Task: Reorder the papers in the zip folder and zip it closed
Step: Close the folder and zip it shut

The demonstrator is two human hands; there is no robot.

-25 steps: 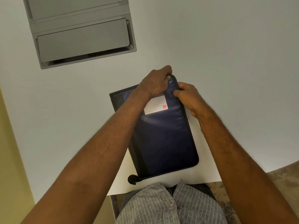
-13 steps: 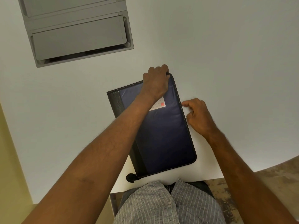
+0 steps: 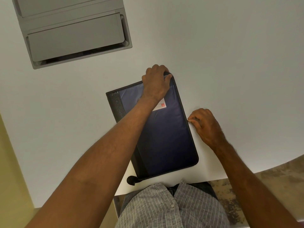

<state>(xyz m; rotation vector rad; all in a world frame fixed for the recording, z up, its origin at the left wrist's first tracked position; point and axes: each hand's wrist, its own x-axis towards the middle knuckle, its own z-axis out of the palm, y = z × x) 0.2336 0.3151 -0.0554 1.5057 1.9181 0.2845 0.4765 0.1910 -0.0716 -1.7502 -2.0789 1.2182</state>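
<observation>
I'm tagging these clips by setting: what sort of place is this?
Probably an office or a study desk. A plain white table holds a grey stack of desk drawers and a dark blue zip folder with a label, at which a seated person works.

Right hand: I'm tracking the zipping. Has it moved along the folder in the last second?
Yes. The right hand slid from the zip folder's far corner toward the person, along its right edge.

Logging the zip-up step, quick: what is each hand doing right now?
Left hand: grips the zip folder at its far corner.
Right hand: pinches at the folder's right edge; the zipper pull itself cannot be seen.
</observation>
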